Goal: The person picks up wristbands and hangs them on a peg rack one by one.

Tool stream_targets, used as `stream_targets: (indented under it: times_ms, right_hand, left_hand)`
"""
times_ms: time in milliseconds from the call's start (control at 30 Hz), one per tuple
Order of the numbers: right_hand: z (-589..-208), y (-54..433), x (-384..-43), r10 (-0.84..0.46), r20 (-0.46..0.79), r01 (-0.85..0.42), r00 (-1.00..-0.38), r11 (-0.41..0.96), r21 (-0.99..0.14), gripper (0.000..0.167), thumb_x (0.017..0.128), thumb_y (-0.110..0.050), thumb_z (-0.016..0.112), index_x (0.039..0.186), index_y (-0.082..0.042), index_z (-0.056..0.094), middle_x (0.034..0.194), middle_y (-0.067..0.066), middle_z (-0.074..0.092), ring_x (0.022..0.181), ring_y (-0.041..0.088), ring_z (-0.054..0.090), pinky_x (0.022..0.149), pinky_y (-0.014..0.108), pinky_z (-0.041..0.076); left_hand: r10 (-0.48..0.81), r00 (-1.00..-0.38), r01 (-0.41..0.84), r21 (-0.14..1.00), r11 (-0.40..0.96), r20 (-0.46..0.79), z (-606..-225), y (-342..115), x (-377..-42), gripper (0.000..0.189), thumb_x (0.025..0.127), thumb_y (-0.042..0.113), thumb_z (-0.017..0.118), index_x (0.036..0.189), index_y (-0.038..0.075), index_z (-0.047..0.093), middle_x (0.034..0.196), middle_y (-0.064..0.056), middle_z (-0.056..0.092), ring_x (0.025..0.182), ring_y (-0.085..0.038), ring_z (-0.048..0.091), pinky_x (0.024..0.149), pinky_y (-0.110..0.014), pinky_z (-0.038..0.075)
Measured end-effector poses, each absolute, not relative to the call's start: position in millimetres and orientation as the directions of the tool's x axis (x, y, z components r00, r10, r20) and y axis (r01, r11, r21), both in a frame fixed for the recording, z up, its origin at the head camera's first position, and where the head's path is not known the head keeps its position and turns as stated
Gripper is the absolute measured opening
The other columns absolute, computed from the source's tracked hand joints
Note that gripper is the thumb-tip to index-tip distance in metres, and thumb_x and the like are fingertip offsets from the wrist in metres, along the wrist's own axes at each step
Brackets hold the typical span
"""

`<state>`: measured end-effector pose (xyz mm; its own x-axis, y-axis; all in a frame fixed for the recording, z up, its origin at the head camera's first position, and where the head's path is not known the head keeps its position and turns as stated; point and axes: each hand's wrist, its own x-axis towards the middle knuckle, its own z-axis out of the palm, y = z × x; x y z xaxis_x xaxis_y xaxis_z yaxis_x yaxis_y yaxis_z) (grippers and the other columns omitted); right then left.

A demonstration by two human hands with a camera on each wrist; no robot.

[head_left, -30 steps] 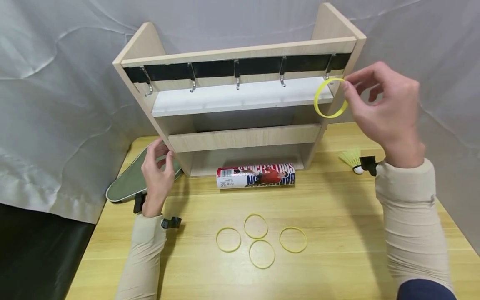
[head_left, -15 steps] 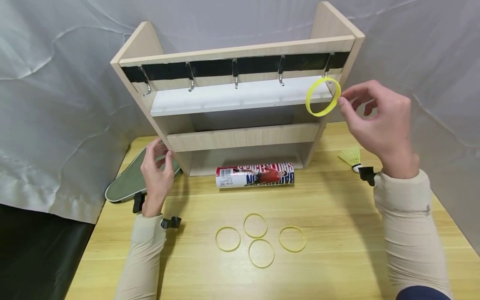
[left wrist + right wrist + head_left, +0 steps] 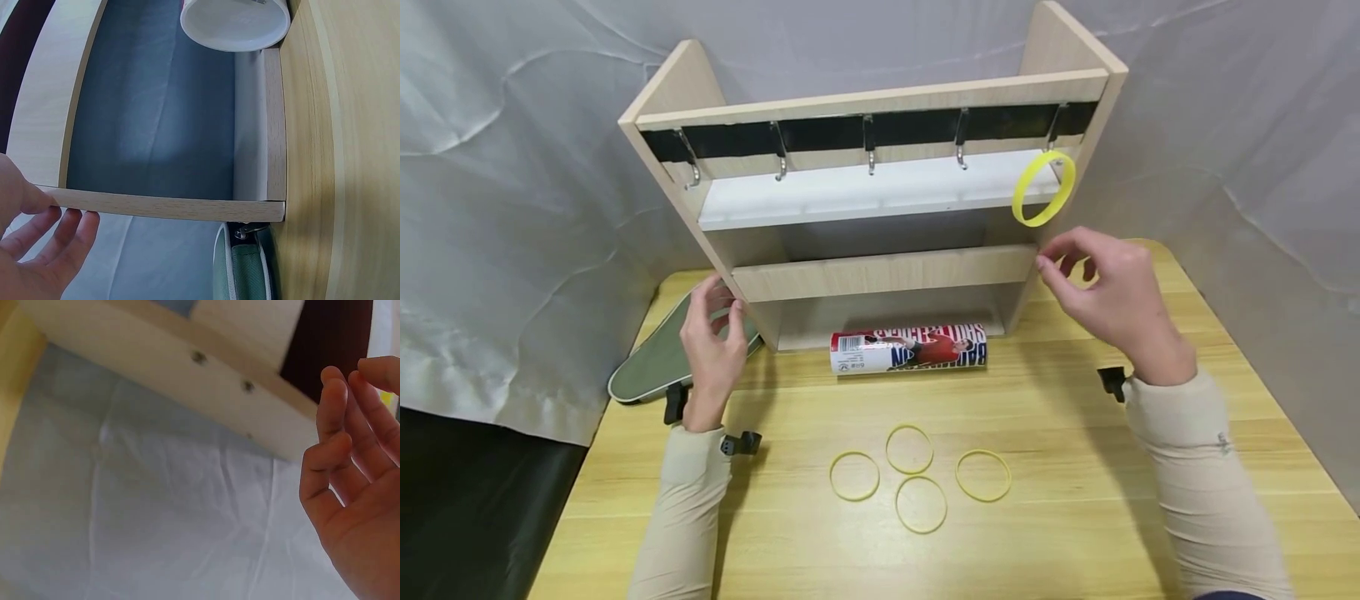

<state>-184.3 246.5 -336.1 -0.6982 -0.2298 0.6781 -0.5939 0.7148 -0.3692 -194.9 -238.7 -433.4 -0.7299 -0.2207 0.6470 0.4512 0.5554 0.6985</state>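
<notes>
A thick yellow ring (image 3: 1043,189) hangs from the rightmost metal hook on the small wooden shelf (image 3: 880,279). Below and to the right of that ring is my right hand (image 3: 1108,287), holding nothing, its fingers loosely bent. In the right wrist view the same hand (image 3: 359,462) shows beside the shelf's side panel (image 3: 169,369). My left hand (image 3: 715,350) pinches the front edge of the shelf's left side. The left wrist view has the thumb on one face of the side panel (image 3: 169,207) and the fingers on the other.
Several thin yellow rings (image 3: 985,476) lie on the wooden table (image 3: 1075,500). A printed badminton shuttlecock tube (image 3: 910,350) rests at the shelf's foot. Behind my left hand lies a green racket case (image 3: 651,367). Bare hooks (image 3: 870,158) line the black strip. Grey cloth (image 3: 512,208) hangs behind.
My right hand has let go of the yellow ring, now on the rightmost hook, and dropped down and left, covering the shuttlecock seen earlier. My left hand has stayed in place.
</notes>
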Motion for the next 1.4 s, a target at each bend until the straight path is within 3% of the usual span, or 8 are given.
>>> stream_targets:
  times_ms: [167, 267, 433, 600, 767, 967, 1200, 1400]
  right_hand:
    - [-352.0, 234.1, -181.4, -0.310, 0.648, -0.643, -0.695, 0.671, -0.369, 0.008, 0.091, 0.003, 0.081, 0.097, -0.003, 0.079, 0.086, 0.007, 0.080, 0.074, 0.014, 0.064, 0.069, 0.010, 0.042]
    - [-359.2, 227.0, -177.2, -0.369, 0.617, -0.663, -0.695, 0.660, -0.354, 0.011, 0.090, 0.003, 0.083, 0.097, -0.005, 0.079, 0.086, 0.005, 0.080, 0.073, 0.014, 0.067, 0.067, 0.012, 0.044]
    - [-369.0, 213.6, -170.6, -0.450, 0.578, -0.694, -0.681, 0.647, -0.314, 0.013, 0.090, 0.000, 0.085, 0.097, -0.007, 0.078, 0.085, 0.002, 0.079, 0.073, 0.012, 0.067, 0.062, 0.025, 0.052]
    - [-383.7, 199.5, -167.6, -0.512, 0.566, -0.737, -0.646, 0.612, -0.287, 0.011, 0.090, -0.004, 0.085, 0.097, -0.007, 0.077, 0.087, 0.003, 0.080, 0.073, 0.012, 0.068, 0.060, 0.029, 0.057]
    - [-398.0, 186.8, -163.6, -0.551, 0.484, -0.732, -0.680, 0.551, -0.402, 0.011, 0.092, -0.005, 0.085, 0.099, -0.010, 0.078, 0.090, 0.001, 0.080, 0.073, 0.009, 0.066, 0.062, 0.024, 0.055]
    - [-413.1, 168.7, -156.3, -0.583, 0.376, -0.678, -0.721, 0.481, -0.555, 0.011, 0.094, -0.003, 0.082, 0.098, -0.013, 0.078, 0.089, -0.004, 0.078, 0.080, 0.006, 0.067, 0.071, 0.025, 0.061]
    - [-421.1, 152.1, -149.9, -0.625, 0.240, -0.621, -0.743, 0.508, -0.597, 0.002, 0.100, -0.013, 0.079, 0.101, -0.014, 0.078, 0.091, -0.010, 0.075, 0.084, 0.003, 0.065, 0.075, 0.032, 0.063]
    - [-429.1, 148.0, -145.9, -0.636, 0.171, -0.585, -0.753, 0.527, -0.617, 0.006, 0.102, -0.018, 0.079, 0.102, -0.013, 0.077, 0.090, -0.012, 0.073, 0.084, 0.002, 0.065, 0.076, 0.033, 0.063]
  left_hand:
    - [-0.226, -0.729, 0.445, 0.698, 0.561, 0.646, -435.1, -239.1, -196.1, 0.041, 0.106, -0.004, 0.063, 0.146, -0.001, 0.061, 0.119, -0.027, 0.072, 0.104, -0.026, 0.071, 0.083, -0.006, 0.053]
    - [-0.222, -0.724, 0.451, 0.692, 0.564, 0.653, -435.2, -239.0, -197.2, 0.041, 0.106, -0.004, 0.062, 0.146, -0.002, 0.061, 0.119, -0.028, 0.072, 0.103, -0.022, 0.070, 0.082, -0.006, 0.053]
    - [-0.209, -0.715, 0.464, 0.676, 0.572, 0.667, -433.7, -239.9, -199.4, 0.041, 0.106, -0.004, 0.062, 0.146, -0.003, 0.060, 0.118, -0.029, 0.071, 0.102, -0.013, 0.068, 0.082, -0.006, 0.053]
    - [-0.210, -0.710, 0.471, 0.674, 0.569, 0.672, -432.3, -240.0, -200.2, 0.040, 0.106, -0.004, 0.062, 0.146, -0.003, 0.061, 0.118, -0.028, 0.071, 0.102, -0.018, 0.070, 0.082, -0.007, 0.053]
    - [-0.218, -0.712, 0.471, 0.684, 0.557, 0.668, -432.1, -239.4, -199.6, 0.041, 0.105, -0.006, 0.063, 0.145, -0.002, 0.062, 0.117, -0.028, 0.072, 0.102, -0.026, 0.071, 0.080, -0.009, 0.053]
    - [-0.208, -0.709, 0.482, 0.679, 0.555, 0.674, -431.2, -239.1, -198.9, 0.040, 0.105, -0.006, 0.062, 0.145, -0.002, 0.062, 0.117, -0.028, 0.072, 0.102, -0.030, 0.072, 0.081, -0.009, 0.053]
    - [-0.210, -0.711, 0.472, 0.677, 0.565, 0.671, -431.9, -240.3, -197.6, 0.041, 0.104, -0.006, 0.063, 0.145, -0.001, 0.062, 0.116, -0.027, 0.073, 0.101, -0.031, 0.072, 0.080, -0.007, 0.052]
    - [-0.205, -0.712, 0.472, 0.673, 0.570, 0.672, -434.8, -240.0, -197.5, 0.040, 0.105, -0.005, 0.064, 0.145, -0.001, 0.062, 0.116, -0.027, 0.073, 0.101, -0.035, 0.073, 0.081, -0.005, 0.051]
